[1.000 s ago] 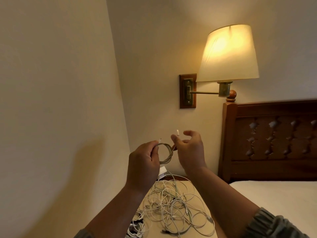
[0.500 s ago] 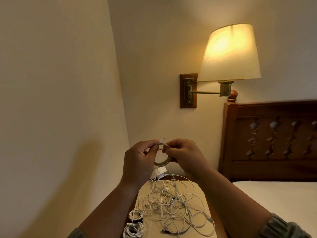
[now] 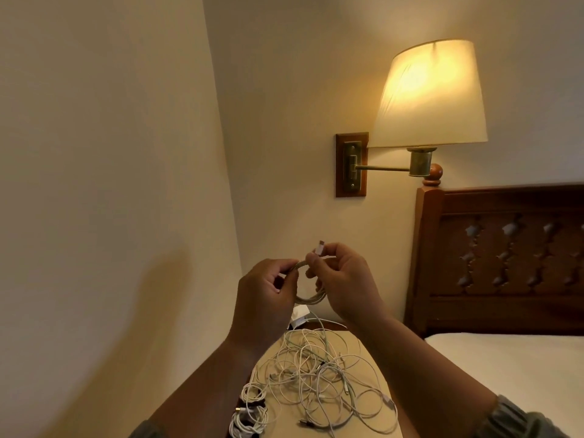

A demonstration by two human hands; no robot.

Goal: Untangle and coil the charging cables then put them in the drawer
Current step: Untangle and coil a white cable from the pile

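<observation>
A small coil of pale cable (image 3: 311,298) hangs in the air between my two hands. My left hand (image 3: 264,298) grips the coil's left side with curled fingers. My right hand (image 3: 344,286) holds the coil's right side and pinches the cable's white plug end (image 3: 319,248), which points up. Below the hands, a tangled heap of white charging cables (image 3: 319,377) lies on the nightstand top (image 3: 366,346). Two small coiled white cables (image 3: 249,412) lie at the heap's lower left. No drawer is visible.
A white charger block (image 3: 298,316) sits at the back of the nightstand. A lit wall lamp (image 3: 431,96) hangs above on a brass arm. The wooden headboard (image 3: 505,257) and the bed's mattress (image 3: 512,368) are to the right. Walls close off the left and back.
My right hand came back to the coil, closed on it, then lifted the plug end up above it. Both hands dropped slightly, then held steady.
</observation>
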